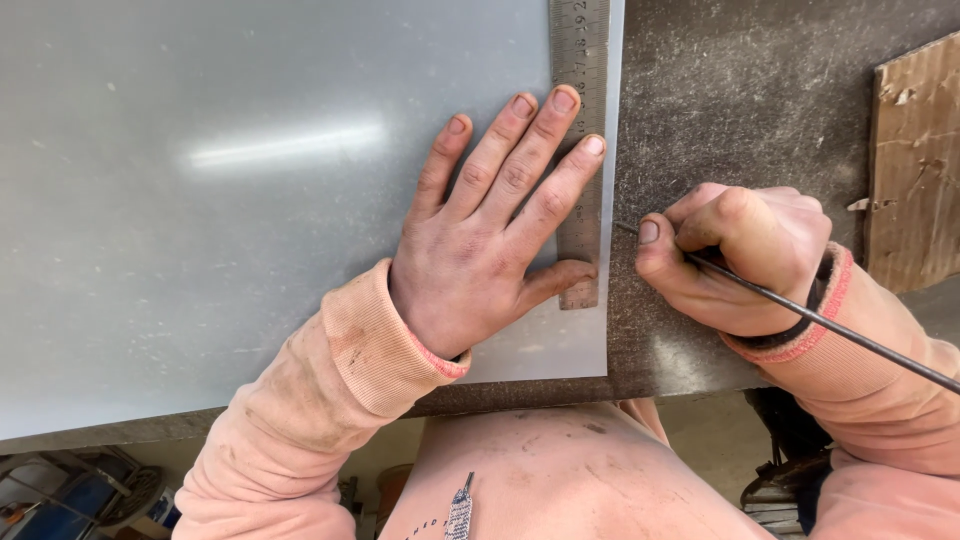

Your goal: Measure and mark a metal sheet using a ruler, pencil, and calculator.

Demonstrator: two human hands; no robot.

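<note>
A big grey metal sheet lies flat on the dark, dusty workbench and fills most of the left side in front of me; its right edge runs straight down, just beside the bare bench surface. To the far right, a piece of worn wooden board lies on the bench, well apart from the sheet. Along the right edge of the sheet a steel ruler lies lengthwise, with its lower end near my thumb. My left hand lies flat on the sheet with the fingers spread open; the fingertips and the thumb press on the ruler and grasp nothing. My right hand is over the bench just beside the sheet edge, and its fingers are clenched around a thin metal scriber. The point of the scriber is directed to the sheet edge near the ruler, and its long shaft goes back over my right sleeve.
</note>
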